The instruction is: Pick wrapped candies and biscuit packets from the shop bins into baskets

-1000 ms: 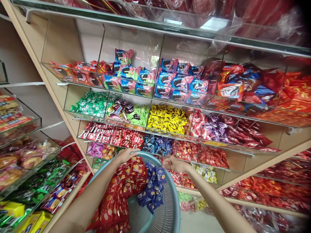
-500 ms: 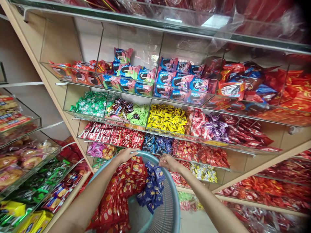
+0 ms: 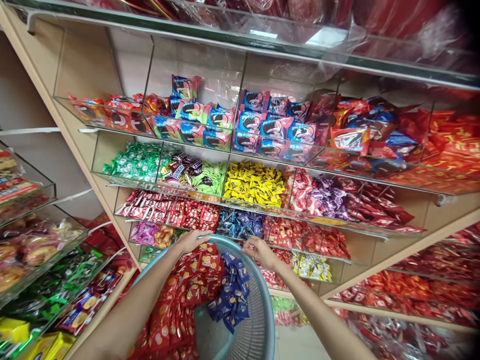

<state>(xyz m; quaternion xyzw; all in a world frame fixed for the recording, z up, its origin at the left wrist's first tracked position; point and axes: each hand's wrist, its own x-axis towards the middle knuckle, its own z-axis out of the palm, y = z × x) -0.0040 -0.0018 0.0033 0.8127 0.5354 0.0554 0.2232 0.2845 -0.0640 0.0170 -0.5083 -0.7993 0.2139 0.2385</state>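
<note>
A large blue-green basket (image 3: 264,310) holds many red packets (image 3: 176,305) on its left and a smaller pile of dark blue packets (image 3: 232,290) on its right. Over the basket's far left rim lies my left hand (image 3: 193,241), fingers pointing right and partly hidden. My right hand (image 3: 258,251) is at the far right rim, its fingers curled together; whether something small is between them cannot be made out. Just beyond both hands is a shelf compartment of blue wrapped candies (image 3: 240,224).
Tiered clear-fronted shelves hold yellow candies (image 3: 255,185), green candies (image 3: 135,162) and cookie packs (image 3: 251,120). A slanted wooden panel (image 3: 63,125) divides off the left shelves, which hold bread-like packs (image 3: 37,250). More red packets (image 3: 423,290) fill shelves at the lower right.
The view has shifted slightly, so the shelves and basket appear a little further left. Both hands remain near the basket's far rim, and the right hand's fingers have moved slightly.
</note>
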